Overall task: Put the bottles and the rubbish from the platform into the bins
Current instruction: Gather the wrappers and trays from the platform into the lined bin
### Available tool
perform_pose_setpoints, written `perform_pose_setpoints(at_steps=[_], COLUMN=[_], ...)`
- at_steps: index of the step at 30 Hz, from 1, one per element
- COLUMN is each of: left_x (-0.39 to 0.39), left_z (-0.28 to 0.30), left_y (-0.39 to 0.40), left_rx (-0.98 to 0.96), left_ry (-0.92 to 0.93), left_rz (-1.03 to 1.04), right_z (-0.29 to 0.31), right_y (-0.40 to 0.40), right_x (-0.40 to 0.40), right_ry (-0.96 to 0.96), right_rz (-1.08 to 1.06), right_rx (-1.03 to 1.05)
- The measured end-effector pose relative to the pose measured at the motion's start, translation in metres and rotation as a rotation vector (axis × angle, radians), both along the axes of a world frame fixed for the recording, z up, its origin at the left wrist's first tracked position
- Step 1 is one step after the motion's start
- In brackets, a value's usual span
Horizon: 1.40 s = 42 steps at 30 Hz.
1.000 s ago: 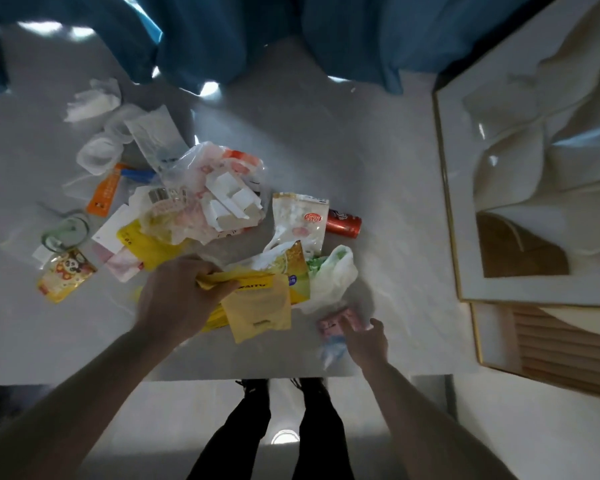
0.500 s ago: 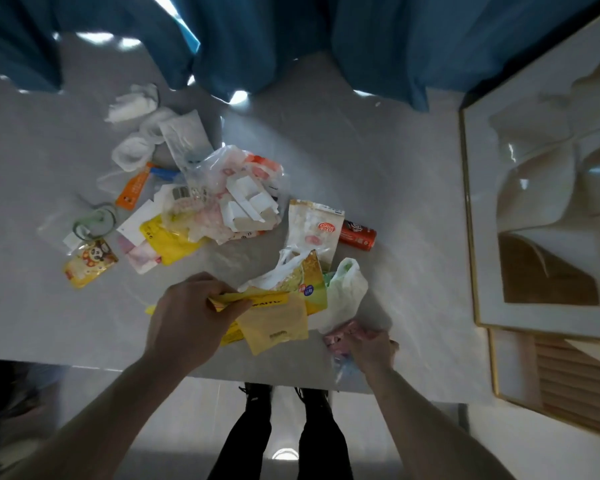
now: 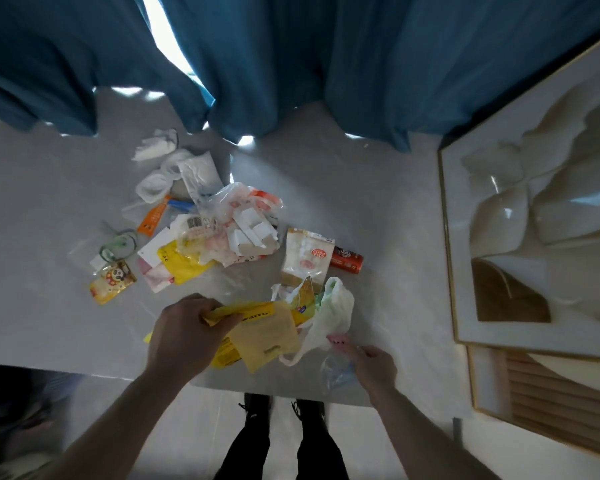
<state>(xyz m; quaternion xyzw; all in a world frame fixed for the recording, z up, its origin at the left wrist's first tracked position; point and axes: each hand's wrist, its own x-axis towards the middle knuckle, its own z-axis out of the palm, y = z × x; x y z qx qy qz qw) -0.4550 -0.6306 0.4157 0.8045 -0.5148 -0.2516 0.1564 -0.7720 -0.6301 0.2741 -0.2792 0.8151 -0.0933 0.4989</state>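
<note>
A: Rubbish is lying scattered over the grey platform point(image 3: 378, 209). Landmark is the red can point(image 3: 346, 260).

B: Left hand point(image 3: 184, 336)?

A: Sitting well to the near left of the can, fingers curling round yellow wrappers point(image 3: 257, 330), gripping them.

B: Right hand point(image 3: 374, 363)?

A: Working nearer than the can, at the platform's near edge, fingertips pinching a pink scrap point(image 3: 336, 339) beside a white plastic bag point(image 3: 336, 313). A clear blue-tinted bag point(image 3: 336, 374) is lying just by it.
</note>
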Motion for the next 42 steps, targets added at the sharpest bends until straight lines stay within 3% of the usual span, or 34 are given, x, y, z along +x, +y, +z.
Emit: perform_pose_setpoints(at_steps=[5,12,19,25,32,36,42], left_x=[0.002,0.009,0.018,0.026,0.076,0.107,0.158], left_z=[0.047,0.137,0.189,0.214,0.233,0.234,0.225], left_y=[0.006,0.034,0.094,0.147,0.205,0.252,0.345], left_rx=[-0.023,-0.159,-0.223,-0.300,-0.275,-0.199,-0.175], left_ry=[-0.005,-0.058,-0.060,0.019,-0.062,0.026,0.367], left_rz=[0.065,0.206,0.350,0.153,0.023,0.081,0.266], right_z=[0.074,0.171,0.232,0.308,0.351,0.365,0.370], right_y=[-0.003,-0.008,-0.022,-0.026,0.010,0.064,0.153], right_x=[-0.016,-0.014,0.023,0.103,0.182,0.230,0.288], right_ry=[-0.023,-0.120,-0.214,-0.409,-0.553,-0.641,-0.810], right_rz=[-0.081,0.025,0.397,0.703,1.123,1.235,1.106], right_rx=[-0.043,-0.176,-0.403,-0.537,-0.487,-0.452,-0.321])
